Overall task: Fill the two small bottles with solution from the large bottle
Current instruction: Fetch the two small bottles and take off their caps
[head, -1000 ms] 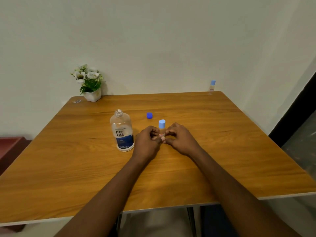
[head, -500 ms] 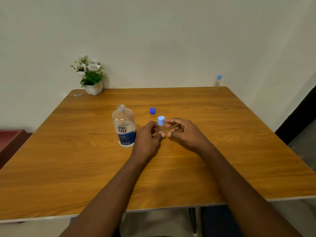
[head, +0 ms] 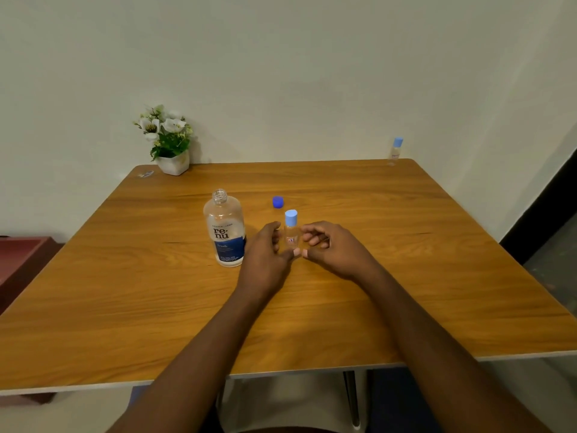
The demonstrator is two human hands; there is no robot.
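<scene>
A small clear bottle (head: 291, 234) with a light blue cap stands upright on the wooden table (head: 406, 260). My left hand (head: 265, 254) and my right hand (head: 335, 248) flank it with loosely curled fingers. The right hand is slightly apart from it, and whether the left thumb still touches its base I cannot tell. The large solution bottle (head: 225, 229) stands uncapped just left of my left hand. Its dark blue cap (head: 278, 202) lies behind the small bottle. A second small capped bottle (head: 396, 150) stands at the far right corner.
A potted white-flower plant (head: 170, 142) sits at the far left corner, with a small shiny scrap (head: 146, 174) beside it. The wall runs right behind the table. A reddish box (head: 22, 257) stands off the table's left side.
Both hands gripped the small bottle a second ago. The right hand loosened first, then the left, and the bottle now stands between them. The view has tilted slightly.
</scene>
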